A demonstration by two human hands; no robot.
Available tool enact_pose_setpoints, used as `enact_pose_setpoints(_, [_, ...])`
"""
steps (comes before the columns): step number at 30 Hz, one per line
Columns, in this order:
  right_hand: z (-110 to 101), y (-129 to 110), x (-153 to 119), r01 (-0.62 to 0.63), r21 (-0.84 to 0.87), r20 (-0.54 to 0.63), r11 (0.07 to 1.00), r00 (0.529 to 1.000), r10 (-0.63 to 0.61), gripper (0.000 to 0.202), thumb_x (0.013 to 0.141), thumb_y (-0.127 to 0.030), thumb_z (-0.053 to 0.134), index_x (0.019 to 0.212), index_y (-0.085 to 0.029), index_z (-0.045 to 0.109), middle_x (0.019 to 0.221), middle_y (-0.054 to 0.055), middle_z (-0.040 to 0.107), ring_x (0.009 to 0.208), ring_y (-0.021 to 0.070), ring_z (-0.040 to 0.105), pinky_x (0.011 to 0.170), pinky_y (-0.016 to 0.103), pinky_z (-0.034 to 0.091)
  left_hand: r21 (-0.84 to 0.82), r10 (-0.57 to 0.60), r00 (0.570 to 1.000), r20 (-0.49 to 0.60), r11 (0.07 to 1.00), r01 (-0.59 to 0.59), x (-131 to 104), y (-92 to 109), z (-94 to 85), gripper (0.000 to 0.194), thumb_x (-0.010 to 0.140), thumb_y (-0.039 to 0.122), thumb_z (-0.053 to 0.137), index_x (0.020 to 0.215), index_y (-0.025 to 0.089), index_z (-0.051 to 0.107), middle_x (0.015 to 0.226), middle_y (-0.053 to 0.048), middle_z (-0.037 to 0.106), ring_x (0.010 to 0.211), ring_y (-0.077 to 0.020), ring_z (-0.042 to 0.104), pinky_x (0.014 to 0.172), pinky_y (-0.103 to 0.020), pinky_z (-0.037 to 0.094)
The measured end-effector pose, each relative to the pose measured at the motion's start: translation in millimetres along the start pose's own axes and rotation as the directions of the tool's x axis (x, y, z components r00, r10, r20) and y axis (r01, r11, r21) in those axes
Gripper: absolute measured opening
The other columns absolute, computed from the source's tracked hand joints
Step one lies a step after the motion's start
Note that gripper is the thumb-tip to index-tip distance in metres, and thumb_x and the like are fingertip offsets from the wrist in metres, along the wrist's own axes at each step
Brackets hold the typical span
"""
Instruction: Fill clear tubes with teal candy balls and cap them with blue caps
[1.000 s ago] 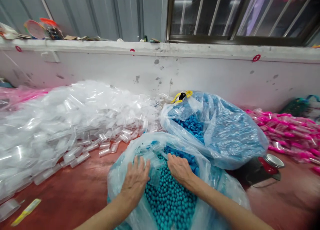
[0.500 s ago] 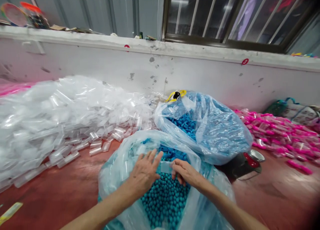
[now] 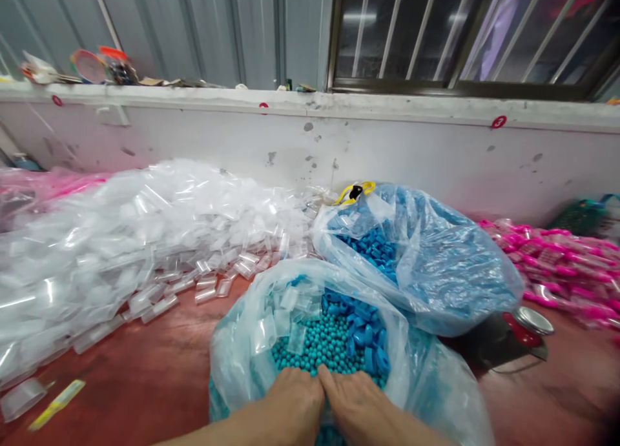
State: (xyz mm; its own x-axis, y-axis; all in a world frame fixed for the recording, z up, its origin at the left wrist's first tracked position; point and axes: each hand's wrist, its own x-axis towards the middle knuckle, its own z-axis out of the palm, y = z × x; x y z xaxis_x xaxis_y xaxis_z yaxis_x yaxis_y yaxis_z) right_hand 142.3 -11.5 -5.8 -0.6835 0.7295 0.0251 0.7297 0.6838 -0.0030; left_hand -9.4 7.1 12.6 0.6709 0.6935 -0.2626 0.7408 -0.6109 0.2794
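Teal beads (image 3: 322, 333) fill the open plastic bag (image 3: 232, 343) directly before you. Your left hand (image 3: 296, 401) and right hand (image 3: 356, 397) come together, backs up, over the near beads; your fingers are hidden beneath, so whether they grip anything cannot be told. Just beyond, a clear tube (image 3: 296, 338) lies on the beads, long axis running away from you. Your forearms (image 3: 225, 430) are cut off by the bottom edge.
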Motion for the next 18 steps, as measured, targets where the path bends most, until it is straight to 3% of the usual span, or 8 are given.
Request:
enact_pose_setpoints(3, [4,5,-12,0.036,0.115,0.124,0.993,0.991,-0.050,0.041,0.075,-0.017,0.051,0.115,-0.014,0.040,0.076,0.004,0.066,0.063,0.0195,0.062,0.048,0.024,0.037,0.005,0.027,0.999,0.043,1.000,-0.027,-25,-21,-2.5,0.022,0.068,0.015,0.047,0.086,0.016,0.060,0.076,-0.012,0.066,0.069,-0.0267,0.061,0.063,-0.037,0.045])
enact_pose_setpoints(6, [-8,19,-7,-0.162,0.318,0.270,0.934,0.960,0.075,0.034,0.080,-0.030,0.049,0.111,-0.017,0.042,0.075,0.003,0.065,0.072,0.0205,0.062,0.054,0.023,0.039,-0.080,-0.120,0.989,0.088,0.989,0.127,-34,-45,-18.0,0.036,0.068,0.026,0.052,0.102,0.017,0.050,0.081,-0.009,0.064,0.076,-0.0269,0.060,0.065,-0.034,0.043])
enact_pose_setpoints(8, [-21,30,13,-0.252,0.423,0.179,0.871,0.965,0.192,0.049,0.079,-0.033,0.052,0.121,-0.014,0.034,0.097,0.010,0.061,0.093,0.0231,0.057,0.069,0.027,0.041,-0.174,-0.162,0.986,0.032,0.971,0.165,-26,-50,-28.5,0.045,0.073,0.038,0.048,0.111,0.016,0.040,0.086,-0.009,0.063,0.083,-0.0267,0.059,0.068,-0.033,0.041])
enact_pose_setpoints(10, [-36,42,40,-0.242,0.514,0.039,0.823,0.965,0.259,0.078,0.071,-0.038,0.061,0.131,-0.010,0.018,0.122,0.017,0.044,0.108,0.0252,0.046,0.080,0.030,0.040,-0.245,-0.157,0.987,0.031,0.956,0.160,-13,-44,-30.3,0.044,0.078,0.043,0.040,0.112,0.015,0.036,0.088,-0.009,0.062,0.084,-0.0248,0.059,0.070,-0.032,0.041])
enact_pose_setpoints(12, [-52,49,59,-0.241,0.510,-0.072,0.826,0.945,0.320,0.084,0.072,-0.034,0.061,0.134,-0.010,0.010,0.129,0.019,0.034,0.112,0.0255,0.041,0.084,0.032,0.038,-0.221,-0.151,0.988,0.034,0.963,0.155,-5,-34,-19.4,0.040,0.081,0.038,0.036,0.112,0.013,0.037,0.093,-0.010,0.060,0.085,-0.0234,0.058,0.071,-0.031,0.041])
enact_pose_setpoints(14, [-61,52,61,-0.266,0.429,-0.107,0.863,0.934,0.341,0.068,0.077,-0.027,0.055,0.132,-0.012,0.019,0.127,0.016,0.036,0.112,0.0244,0.041,0.086,0.033,0.037,-0.095,-0.139,0.990,0.000,0.986,0.139,-5,-27,1.6,0.036,0.081,0.029,0.037,0.112,0.012,0.040,0.104,-0.014,0.057,0.089,-0.0238,0.056,0.075,-0.033,0.040])
enact_pose_setpoints(16, [-57,49,44,-0.290,0.366,0.015,0.884,0.952,0.307,0.039,0.082,-0.024,0.046,0.119,-0.015,0.040,0.110,0.011,0.051,0.102,0.0223,0.050,0.081,0.032,0.039,0.025,-0.086,0.996,-0.039,0.996,0.087,-9,-26,24.6,0.034,0.081,0.021,0.035,0.112,0.011,0.043,0.114,-0.018,0.051,0.096,-0.0258,0.053,0.081,-0.039,0.038])
enact_pose_setpoints(18, [-41,43,18,-0.379,0.326,0.244,0.866,0.919,0.310,0.021,0.085,-0.022,0.039,0.098,-0.015,0.053,0.086,0.009,0.060,0.085,0.0218,0.057,0.072,0.031,0.041,-0.016,-0.070,0.997,-0.035,0.997,0.070,-10,-29,40.7,0.034,0.081,0.015,0.032,0.113,0.009,0.043,0.116,-0.021,0.049,0.104,-0.0281,0.048,0.086,-0.046,0.034])
